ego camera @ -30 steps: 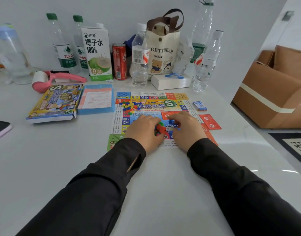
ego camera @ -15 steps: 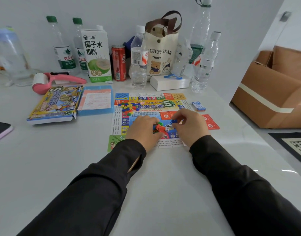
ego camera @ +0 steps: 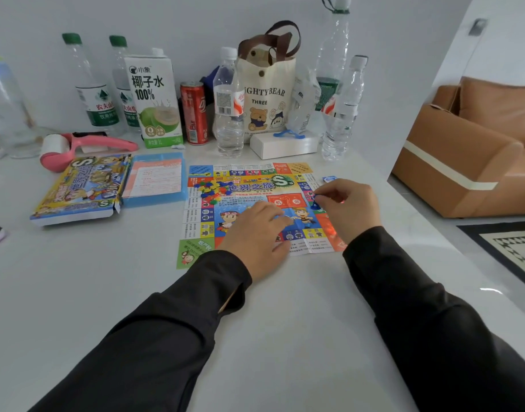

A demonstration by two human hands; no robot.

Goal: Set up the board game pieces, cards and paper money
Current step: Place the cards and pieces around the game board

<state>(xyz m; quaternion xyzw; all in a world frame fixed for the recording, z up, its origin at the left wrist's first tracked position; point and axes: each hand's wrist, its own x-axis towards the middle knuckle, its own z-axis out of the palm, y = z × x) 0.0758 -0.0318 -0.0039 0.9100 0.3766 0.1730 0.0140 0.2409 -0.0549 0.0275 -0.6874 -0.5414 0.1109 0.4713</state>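
Note:
The colourful paper game board [ego camera: 249, 185] lies flat in the middle of the white table. A heap of small coloured pieces [ego camera: 212, 190] sits on its upper left part. My right hand [ego camera: 349, 208] hovers over the board's right edge and pinches a small blue piece [ego camera: 314, 201] between thumb and fingertips. My left hand [ego camera: 255, 236] rests on the board's lower middle, palm down, fingers stretched to the right; anything beneath it is hidden. A small blue packet [ego camera: 329, 179] lies just off the board's top right corner. A red card [ego camera: 332, 231] shows partly under my right wrist.
The game box [ego camera: 77, 188] and a blue tray of cards [ego camera: 157, 179] lie left of the board. Bottles, a coconut water carton [ego camera: 154, 99], a red can [ego camera: 194, 113], a tote bag [ego camera: 267, 93] and a white box [ego camera: 285, 145] line the back. A pink lint roller [ego camera: 77, 147] lies back left.
My right hand has moved right and up from the board's centre to its right edge with a blue piece in it. My left hand stayed low on the board; the red pieces are out of sight.

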